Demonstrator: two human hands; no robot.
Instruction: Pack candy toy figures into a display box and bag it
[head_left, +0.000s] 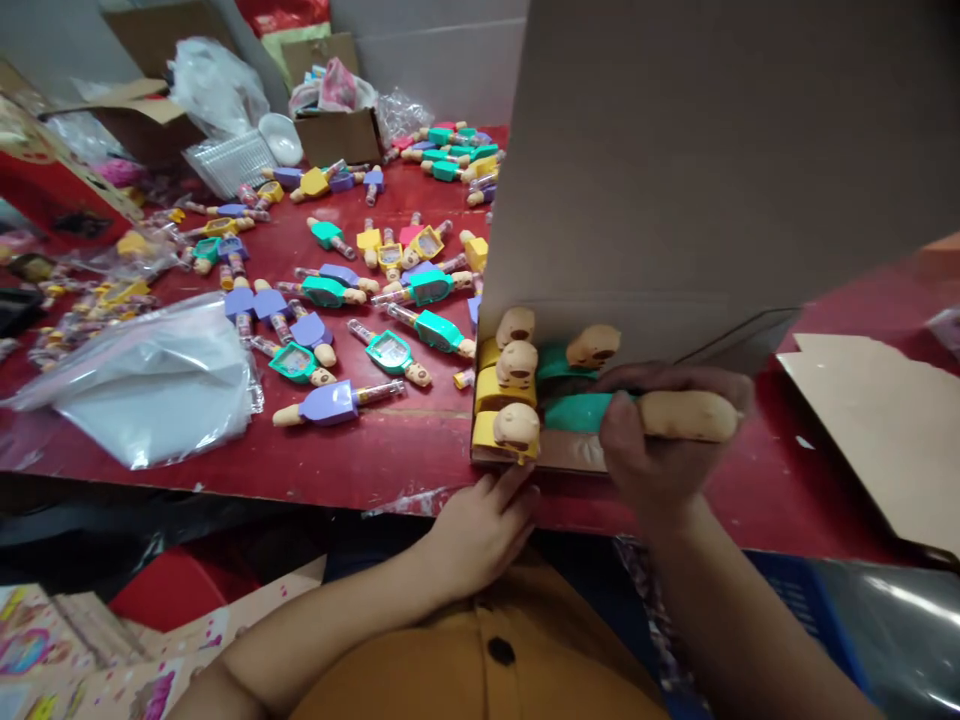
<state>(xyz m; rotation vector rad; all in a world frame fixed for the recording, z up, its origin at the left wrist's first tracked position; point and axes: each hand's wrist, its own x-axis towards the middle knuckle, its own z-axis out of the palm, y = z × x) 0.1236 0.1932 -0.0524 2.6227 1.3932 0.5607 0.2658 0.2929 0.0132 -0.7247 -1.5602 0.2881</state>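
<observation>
An open cardboard display box [574,452] sits at the table's front edge, its tall lid [675,160] raised behind it. In its left part stand several yellow toys [504,386] with beige animal heads. A green toy with a similar head [592,346] lies behind my right hand. My right hand [664,455] is closed around another green animal-head toy [581,411], held tilted over the box with its head to the right. My left hand [484,530] rests at the box's front left corner, fingers loosely apart, index finger touching the edge near the front yellow toy.
Many purple, green and yellow toys with clear tubes lie across the red table [420,460] to the left. Clear plastic bags [157,385] lie at front left. Cartons [341,135] stand behind. A flat cardboard sheet [877,430] is at right; printed cards [45,640] are at lower left.
</observation>
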